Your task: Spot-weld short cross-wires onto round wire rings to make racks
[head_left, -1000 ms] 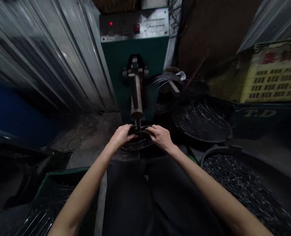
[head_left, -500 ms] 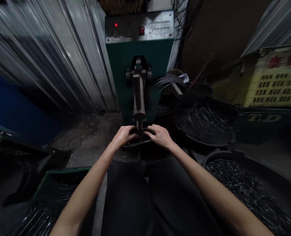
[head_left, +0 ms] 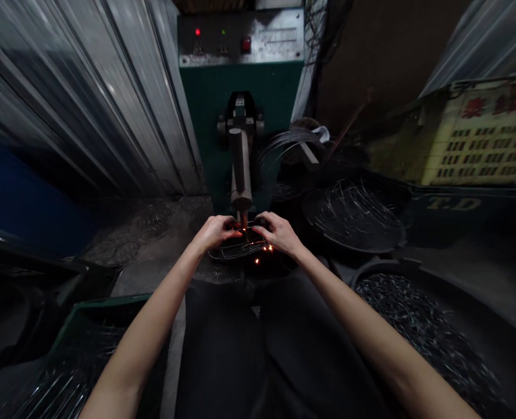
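I have both hands low in the middle of the head view, the left hand (head_left: 216, 231) and the right hand (head_left: 278, 233) facing each other, each with thumb and fingers drawn narrow on a wire frame (head_left: 234, 252); the exact finger contact is too dark for me to make out. The wire frame sits between them, directly under the tip of the upper electrode (head_left: 244, 219), and orange sparks (head_left: 268, 248) show just beside the right hand. Ahead of me stands a green machine (head_left: 275, 87), its metal control panel (head_left: 279, 51) carrying a lit red lamp (head_left: 197, 32), a small green one and a red switch (head_left: 246, 45). Corrugated metal sheeting (head_left: 87, 87) lines the left side above a blue panel (head_left: 17, 192), and the grey concrete floor (head_left: 146, 270) below it is strewn with wire scraps. At lower left I see a green bin (head_left: 113, 302) holding shiny rods. To the right of the machine hangs a coil of wire (head_left: 293, 138); near it a dark round tray (head_left: 327, 231) bears loose curved wires, and closer to me a black tub (head_left: 415, 266) is heaped with small metal pieces. Farther right, a yellow slotted crate (head_left: 454, 148) rises above a dark box (head_left: 419, 210) lettered "T.D". The room is dim.
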`<action>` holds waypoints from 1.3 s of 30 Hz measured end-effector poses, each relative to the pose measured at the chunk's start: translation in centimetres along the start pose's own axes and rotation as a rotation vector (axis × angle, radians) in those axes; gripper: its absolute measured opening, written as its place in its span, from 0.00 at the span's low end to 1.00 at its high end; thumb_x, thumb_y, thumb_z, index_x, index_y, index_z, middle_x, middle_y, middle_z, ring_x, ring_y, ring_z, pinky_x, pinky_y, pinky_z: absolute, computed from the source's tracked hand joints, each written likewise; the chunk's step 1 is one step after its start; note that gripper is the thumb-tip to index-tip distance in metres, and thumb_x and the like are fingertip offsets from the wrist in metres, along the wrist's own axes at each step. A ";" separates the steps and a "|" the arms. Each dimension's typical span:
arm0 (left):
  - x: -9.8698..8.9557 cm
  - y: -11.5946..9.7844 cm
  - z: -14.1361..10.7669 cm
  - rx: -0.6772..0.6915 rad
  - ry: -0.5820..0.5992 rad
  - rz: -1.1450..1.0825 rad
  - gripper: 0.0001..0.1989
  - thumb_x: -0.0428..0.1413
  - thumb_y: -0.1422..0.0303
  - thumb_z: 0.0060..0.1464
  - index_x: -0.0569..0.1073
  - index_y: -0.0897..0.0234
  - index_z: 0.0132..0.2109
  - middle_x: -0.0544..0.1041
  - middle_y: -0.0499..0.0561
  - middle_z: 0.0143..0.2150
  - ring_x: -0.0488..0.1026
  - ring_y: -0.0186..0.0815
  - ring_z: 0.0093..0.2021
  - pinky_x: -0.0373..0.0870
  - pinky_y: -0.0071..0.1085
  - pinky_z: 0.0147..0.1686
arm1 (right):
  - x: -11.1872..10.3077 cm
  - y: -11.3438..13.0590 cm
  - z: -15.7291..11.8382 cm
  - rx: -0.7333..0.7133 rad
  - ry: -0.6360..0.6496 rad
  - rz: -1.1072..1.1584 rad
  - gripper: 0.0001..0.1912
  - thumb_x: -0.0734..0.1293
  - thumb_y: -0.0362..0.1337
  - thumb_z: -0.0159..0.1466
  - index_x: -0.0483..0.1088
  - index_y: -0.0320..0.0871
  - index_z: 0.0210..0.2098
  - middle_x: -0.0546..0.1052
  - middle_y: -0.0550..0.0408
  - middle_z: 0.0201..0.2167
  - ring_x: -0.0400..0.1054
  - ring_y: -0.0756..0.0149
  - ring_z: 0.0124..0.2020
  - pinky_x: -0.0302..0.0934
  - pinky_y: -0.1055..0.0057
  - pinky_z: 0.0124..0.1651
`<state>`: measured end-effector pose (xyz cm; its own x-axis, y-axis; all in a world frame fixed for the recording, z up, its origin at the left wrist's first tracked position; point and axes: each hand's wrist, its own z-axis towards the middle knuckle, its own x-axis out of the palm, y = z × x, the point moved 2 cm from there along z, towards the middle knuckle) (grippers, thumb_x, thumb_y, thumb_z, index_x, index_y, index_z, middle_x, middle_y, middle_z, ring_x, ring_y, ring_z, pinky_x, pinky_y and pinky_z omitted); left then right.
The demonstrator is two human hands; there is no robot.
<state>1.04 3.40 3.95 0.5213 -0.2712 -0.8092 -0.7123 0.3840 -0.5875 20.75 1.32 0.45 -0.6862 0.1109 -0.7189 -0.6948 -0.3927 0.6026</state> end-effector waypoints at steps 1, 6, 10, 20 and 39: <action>0.0 0.0 0.1 0.001 -0.003 -0.002 0.15 0.58 0.62 0.47 0.76 0.64 0.42 0.79 0.50 0.38 0.74 0.37 0.38 0.67 0.27 0.37 | -0.3 -0.7 -0.4 0.013 -0.053 0.029 0.11 0.62 0.43 0.61 0.68 0.44 0.39 0.71 0.54 0.35 0.65 0.68 0.34 0.58 0.72 0.38; -0.2 0.5 0.0 0.030 -0.014 0.004 0.14 0.57 0.62 0.48 0.75 0.64 0.41 0.79 0.50 0.39 0.74 0.38 0.40 0.67 0.28 0.39 | -1.3 -4.6 -2.4 0.129 0.017 0.111 0.10 0.59 0.41 0.63 0.67 0.43 0.38 0.72 0.54 0.36 0.66 0.67 0.38 0.58 0.69 0.44; -0.9 1.7 -1.4 0.039 -0.051 0.051 0.18 0.58 0.59 0.48 0.74 0.63 0.44 0.77 0.51 0.41 0.73 0.36 0.39 0.68 0.29 0.39 | -1.4 -3.6 -2.8 0.037 0.091 0.114 0.11 0.58 0.41 0.64 0.70 0.44 0.36 0.72 0.57 0.32 0.65 0.70 0.34 0.58 0.74 0.39; 1.9 -1.2 -2.3 0.056 -0.006 0.162 0.12 0.57 0.68 0.50 0.74 0.66 0.43 0.78 0.52 0.38 0.74 0.37 0.39 0.68 0.27 0.40 | 0.8 1.9 -3.3 -0.119 0.017 -0.353 0.11 0.58 0.41 0.65 0.71 0.46 0.39 0.72 0.56 0.32 0.64 0.70 0.33 0.50 0.74 0.31; -0.6 0.1 -0.5 0.038 -0.038 0.103 0.12 0.57 0.68 0.50 0.75 0.66 0.43 0.79 0.53 0.40 0.74 0.37 0.41 0.67 0.27 0.39 | 0.9 1.5 0.7 -0.165 0.020 -0.229 0.06 0.61 0.38 0.64 0.67 0.44 0.35 0.73 0.55 0.31 0.66 0.68 0.32 0.53 0.73 0.31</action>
<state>0.47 3.19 4.36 0.4642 -0.1953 -0.8639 -0.7451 0.4413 -0.5001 18.95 1.51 0.98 -0.5094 0.1964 -0.8378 -0.7859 -0.5028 0.3599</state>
